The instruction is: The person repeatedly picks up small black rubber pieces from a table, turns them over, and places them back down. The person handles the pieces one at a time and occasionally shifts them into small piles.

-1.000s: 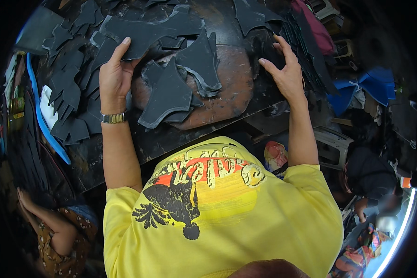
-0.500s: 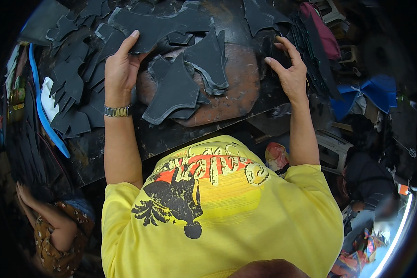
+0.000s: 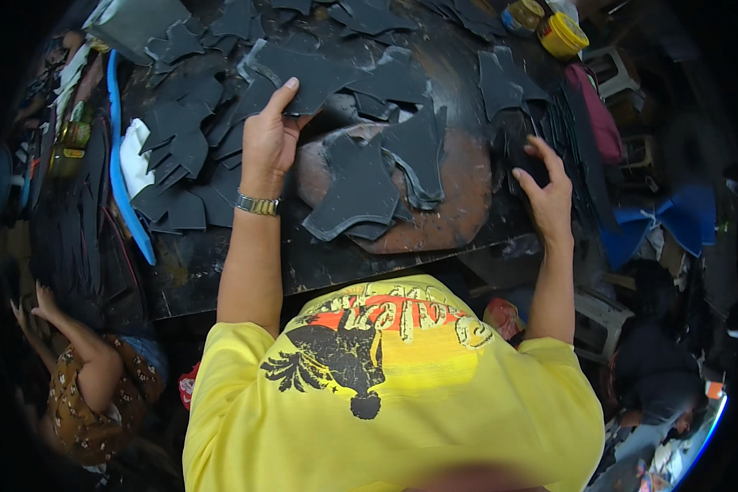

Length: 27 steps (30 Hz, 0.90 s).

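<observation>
My left hand [image 3: 272, 138] grips a dark grey, curved flat cut piece [image 3: 313, 80], its thumb on top and its fingers mostly hidden underneath. To the right, my right hand [image 3: 548, 190] has its thumb and fingers curved and apart, beside dark pieces [image 3: 510, 84] near the table's right side. Nothing shows clearly between those fingers. Between my hands, a small stack of similar grey pieces [image 3: 355, 187] with pale-marked edges rests on a worn reddish-brown board [image 3: 459, 209].
More dark cut pieces [image 3: 176, 135] overlap on the left of the black table [image 3: 221, 283]. A blue strip [image 3: 125, 180] runs along its left edge. A yellow tub [image 3: 562, 35] and a jar [image 3: 522, 16] stand far right. Another person [image 3: 98, 394] is at the lower left.
The view has shifted, so the table and both hands appear lower and farther right, and the tub and jar have come into sight. My left hand keeps its hold on the grey piece.
</observation>
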Available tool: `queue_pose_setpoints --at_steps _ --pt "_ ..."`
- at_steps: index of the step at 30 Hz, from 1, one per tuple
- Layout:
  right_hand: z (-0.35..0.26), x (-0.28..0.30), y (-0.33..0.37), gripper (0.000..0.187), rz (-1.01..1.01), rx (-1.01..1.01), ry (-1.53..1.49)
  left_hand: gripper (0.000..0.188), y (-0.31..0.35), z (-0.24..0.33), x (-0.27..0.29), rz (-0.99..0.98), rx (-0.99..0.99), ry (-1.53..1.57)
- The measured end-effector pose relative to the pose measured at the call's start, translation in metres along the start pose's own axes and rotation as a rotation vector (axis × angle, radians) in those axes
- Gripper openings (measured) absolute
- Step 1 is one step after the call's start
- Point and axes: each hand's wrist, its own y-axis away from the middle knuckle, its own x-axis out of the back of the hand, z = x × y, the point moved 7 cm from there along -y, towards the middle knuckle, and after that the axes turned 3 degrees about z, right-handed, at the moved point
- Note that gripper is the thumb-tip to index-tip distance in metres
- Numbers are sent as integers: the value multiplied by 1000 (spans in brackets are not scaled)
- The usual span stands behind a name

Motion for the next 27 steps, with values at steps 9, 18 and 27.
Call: queue_pose_setpoints --at_steps 9,18,27 --pt "-16 -2 -8 55 -47 52 47 25 -1 -1 4 42 20 13" --pt "-34 7 -14 52 -5 161 115 23 0 -6 6 77 38 8" --pt "-24 14 -30 54 15 -8 -276 24 -5 -2 12 75 16 20"
